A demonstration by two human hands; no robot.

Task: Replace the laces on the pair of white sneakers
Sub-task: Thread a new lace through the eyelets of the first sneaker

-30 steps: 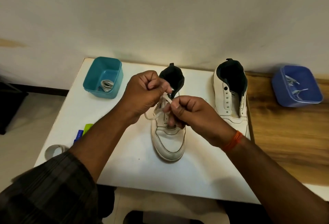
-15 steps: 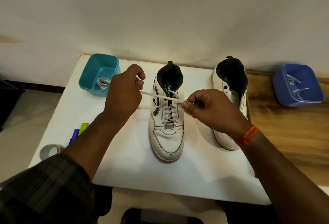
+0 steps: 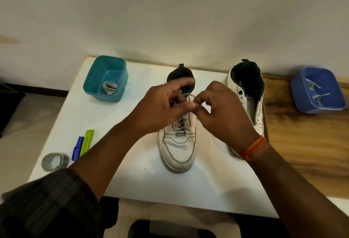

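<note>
both hands, left hand (image 3: 162, 109) and right hand (image 3: 221, 113), pinch the lace (image 3: 189, 97) (looped) over the laced sneaker (image 3: 178, 149).

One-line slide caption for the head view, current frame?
Both hands, left hand and right hand, tie the lace on the laced sneaker; the unlaced sneaker waits beside it.

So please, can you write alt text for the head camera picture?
Both hands, left hand and right hand, pinch a white lace above the laced sneaker on a white table; the second sneaker has no lace.
</note>
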